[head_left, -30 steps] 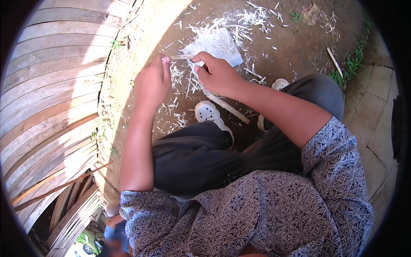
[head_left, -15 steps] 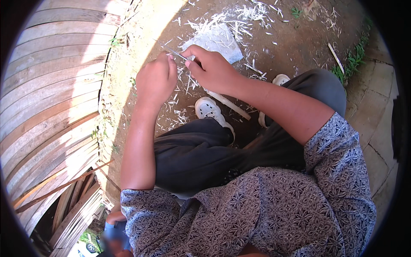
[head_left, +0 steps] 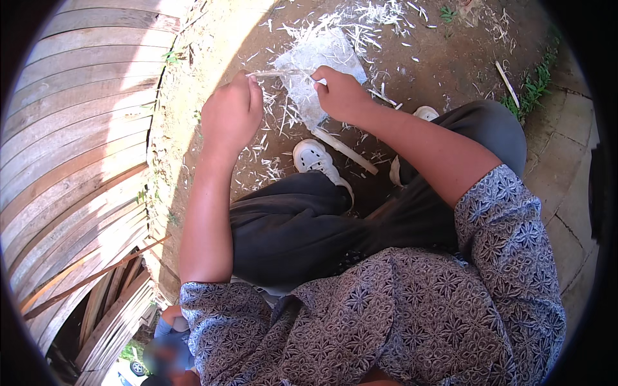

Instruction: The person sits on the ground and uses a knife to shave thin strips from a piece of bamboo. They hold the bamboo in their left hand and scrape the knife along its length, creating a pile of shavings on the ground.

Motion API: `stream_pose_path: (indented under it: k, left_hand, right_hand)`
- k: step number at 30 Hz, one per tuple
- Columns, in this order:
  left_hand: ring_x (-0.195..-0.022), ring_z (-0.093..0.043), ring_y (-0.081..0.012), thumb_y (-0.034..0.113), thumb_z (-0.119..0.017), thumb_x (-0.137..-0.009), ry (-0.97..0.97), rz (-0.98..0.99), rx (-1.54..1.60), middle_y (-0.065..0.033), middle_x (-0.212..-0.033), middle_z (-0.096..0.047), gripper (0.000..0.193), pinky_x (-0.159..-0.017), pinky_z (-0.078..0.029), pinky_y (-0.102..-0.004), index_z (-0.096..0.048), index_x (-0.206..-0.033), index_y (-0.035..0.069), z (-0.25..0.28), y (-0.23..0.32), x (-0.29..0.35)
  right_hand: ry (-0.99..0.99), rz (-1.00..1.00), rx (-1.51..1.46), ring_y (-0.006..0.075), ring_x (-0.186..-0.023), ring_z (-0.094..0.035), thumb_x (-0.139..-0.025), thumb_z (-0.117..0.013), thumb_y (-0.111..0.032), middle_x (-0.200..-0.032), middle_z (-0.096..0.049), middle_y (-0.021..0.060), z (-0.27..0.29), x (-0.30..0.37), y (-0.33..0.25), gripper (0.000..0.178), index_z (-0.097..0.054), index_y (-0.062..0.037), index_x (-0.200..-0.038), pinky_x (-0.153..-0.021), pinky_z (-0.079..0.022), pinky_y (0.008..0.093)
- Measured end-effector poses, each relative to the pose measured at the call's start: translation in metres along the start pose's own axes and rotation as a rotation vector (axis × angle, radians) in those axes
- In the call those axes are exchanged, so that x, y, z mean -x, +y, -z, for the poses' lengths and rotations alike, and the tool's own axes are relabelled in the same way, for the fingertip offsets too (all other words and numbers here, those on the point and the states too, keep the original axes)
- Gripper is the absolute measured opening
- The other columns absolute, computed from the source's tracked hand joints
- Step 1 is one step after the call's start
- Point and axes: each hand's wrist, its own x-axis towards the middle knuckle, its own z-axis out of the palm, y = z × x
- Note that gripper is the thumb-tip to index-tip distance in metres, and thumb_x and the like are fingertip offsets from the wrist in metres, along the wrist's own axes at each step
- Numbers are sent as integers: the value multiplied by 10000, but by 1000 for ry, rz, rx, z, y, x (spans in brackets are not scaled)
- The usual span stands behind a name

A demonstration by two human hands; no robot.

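Note:
My left hand [head_left: 233, 110] is closed around one end of a thin, pale wooden strip [head_left: 277, 73], thumb pressed along it. The strip stretches sideways toward my right hand [head_left: 344, 94], which is closed too, with a thin blade-like tool in its fingers. Little of that tool shows, and its exact kind is hard to make out. A small white piece sticks out by the right thumb. Beneath the hands, a pale sheet [head_left: 335, 56] lies on the ground, strewn with white wood shavings [head_left: 380, 19].
A longer pale stick [head_left: 347, 152] lies between my white shoes [head_left: 314, 159]. Wooden slats [head_left: 84, 109] rise along the left side. Paving slabs [head_left: 559, 151] edge the right, beside grass and another thin stick [head_left: 506, 83]. Another person [head_left: 174, 341] sits at the lower left.
My right hand has moved right, away from the left hand, widening the gap and baring more of the strip. The left hand has barely shifted.

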Motion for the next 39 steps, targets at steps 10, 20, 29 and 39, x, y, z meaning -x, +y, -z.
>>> stream_pose_path:
  k: [10,20,29,39]
  left_hand:
    - [-728,-661,-464,255,-442,-1074,-21,-4,61,-265,-738,-653,317,-687,-497,-546,-610,-977,4,0,4,1]
    - [-713,-678,-453,229,-469,-1054,22,-19,52,-249,-732,-673,289,-666,-521,-546,-624,-959,4,-5,-4,0]
    - [-726,-678,-448,251,-458,-1057,-16,8,73,-242,-739,-676,306,-696,-523,-550,-633,-967,17,0,-4,2]
    - [-730,-683,-449,241,-467,-1062,-29,-37,72,-240,-768,-686,256,-689,-525,-547,-594,-1022,22,-1,2,0]
  right_hand:
    - [-36,110,-389,278,-573,-613,-1024,-595,-219,-682,-644,166,0,5,-58,198,-629,-41,-1105,-588,-463,413]
    - [-22,150,-256,263,-557,-571,-1018,-618,-194,-665,-619,131,-3,2,-45,162,-651,-65,-1110,-575,-448,399]
    - [37,-75,16,356,-659,-670,-1020,-582,-224,-732,-675,173,-1,-5,9,186,-633,-78,-1123,-636,-510,458]
    - [-34,145,-336,106,-552,-475,-1043,-600,-196,-625,-563,37,0,-2,-59,192,-642,-60,-1171,-541,-384,329]
